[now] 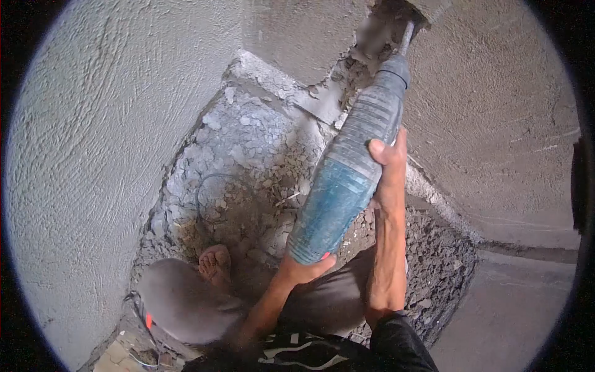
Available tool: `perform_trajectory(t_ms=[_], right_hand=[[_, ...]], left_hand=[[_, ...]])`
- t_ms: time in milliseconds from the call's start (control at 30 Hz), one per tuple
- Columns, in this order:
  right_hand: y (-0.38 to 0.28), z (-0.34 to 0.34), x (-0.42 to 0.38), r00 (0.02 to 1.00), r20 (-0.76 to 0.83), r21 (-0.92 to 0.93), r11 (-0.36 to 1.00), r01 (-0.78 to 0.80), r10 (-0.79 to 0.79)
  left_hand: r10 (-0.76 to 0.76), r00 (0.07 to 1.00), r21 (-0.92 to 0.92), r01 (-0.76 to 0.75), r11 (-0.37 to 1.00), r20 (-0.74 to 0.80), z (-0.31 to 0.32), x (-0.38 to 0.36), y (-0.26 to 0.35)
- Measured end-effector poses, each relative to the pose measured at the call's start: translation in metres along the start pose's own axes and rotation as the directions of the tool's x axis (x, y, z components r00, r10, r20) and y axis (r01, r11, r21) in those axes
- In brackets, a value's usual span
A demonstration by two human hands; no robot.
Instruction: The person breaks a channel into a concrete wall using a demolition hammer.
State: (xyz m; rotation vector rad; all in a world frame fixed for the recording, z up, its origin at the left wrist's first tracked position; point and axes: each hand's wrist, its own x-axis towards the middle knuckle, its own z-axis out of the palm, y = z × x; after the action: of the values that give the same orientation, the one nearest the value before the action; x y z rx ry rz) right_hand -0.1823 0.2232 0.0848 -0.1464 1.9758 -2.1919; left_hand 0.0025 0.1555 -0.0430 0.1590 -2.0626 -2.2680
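A dusty teal and grey demolition hammer (341, 192) runs diagonally up to the right. Its metal chisel bit (406, 38) reaches into a broken hole (378, 31) in the wall, where the tip is hidden. My left hand (305, 268) is closed around the rear end of the hammer, close to a small red part. Higher up, my right hand (390, 164) grips the side of the body, its thumb lying over the grey section. The fingers on the far side of the tool are out of sight.
Broken concrete and rubble (248, 142) cover the corner floor. A dark cable (199, 198) loops over it beside my bare foot (214, 263). Rough plastered walls stand at the left (111, 142) and right (489, 124). A ledge (443, 211) runs along the right wall's base.
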Motion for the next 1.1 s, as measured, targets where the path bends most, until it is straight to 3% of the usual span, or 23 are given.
perform_trajectory(t_ms=[233, 333, 400, 533, 600, 633, 733, 800, 900, 1000, 1100], right_hand=[[-0.003, 0.011, 0.007, 1.0, 0.006, 0.008, 1.0, 0.012, -0.012], [-0.004, 0.017, 0.012, 1.0, 0.02, 0.046, 0.999, -0.003, 0.002], [0.001, 0.017, 0.005, 0.999, 0.034, 0.044, 0.998, -0.038, 0.036], [0.017, 0.022, 0.001, 1.0, -0.008, -0.055, 0.998, 0.021, -0.021], [0.022, 0.02, -0.008, 1.0, -0.002, -0.148, 0.989, 0.002, -0.003], [0.024, 0.019, -0.012, 1.0, -0.021, -0.187, 0.982, -0.021, 0.017], [0.023, 0.025, -0.017, 0.999, -0.009, -0.163, 0.985, -0.047, 0.046], [0.026, 0.022, -0.018, 1.0, 0.0, -0.186, 0.982, -0.027, 0.028], [0.029, 0.021, -0.019, 1.0, 0.0, -0.202, 0.979, -0.01, 0.01], [0.029, 0.022, -0.017, 1.0, 0.018, -0.075, 0.997, 0.004, -0.003], [0.031, 0.022, -0.015, 1.0, 0.022, -0.102, 0.995, -0.016, 0.018]], left_hand=[[0.04, 0.999, -0.048, -0.042, 0.998, -0.033, -0.002, 0.004, 0.014], [0.054, 0.989, -0.137, -0.073, 0.988, -0.138, -0.011, 0.008, 0.023], [-0.063, 0.998, -0.146, 0.059, 0.988, -0.024, -0.018, 0.002, 0.022], [-0.015, 0.999, -0.231, 0.002, 0.973, -0.051, -0.017, -0.009, -0.025], [-0.132, 0.991, -0.34, 0.131, 0.931, 0.021, -0.023, -0.021, -0.037], [-0.17, 0.985, -0.233, 0.171, 0.957, 0.026, -0.026, -0.029, -0.048], [-0.115, 0.991, -0.208, 0.126, 0.97, 0.065, -0.028, -0.025, -0.05], [-0.156, 0.987, -0.29, 0.162, 0.943, 0.043, -0.027, -0.025, -0.055], [-0.101, 0.993, -0.185, 0.112, 0.976, 0.066, -0.036, -0.02, -0.055], [-0.175, 0.982, -0.244, 0.188, 0.951, 0.075, -0.042, -0.015, -0.056], [-0.166, 0.984, -0.343, 0.177, 0.922, 0.062, -0.042, -0.004, -0.055]])
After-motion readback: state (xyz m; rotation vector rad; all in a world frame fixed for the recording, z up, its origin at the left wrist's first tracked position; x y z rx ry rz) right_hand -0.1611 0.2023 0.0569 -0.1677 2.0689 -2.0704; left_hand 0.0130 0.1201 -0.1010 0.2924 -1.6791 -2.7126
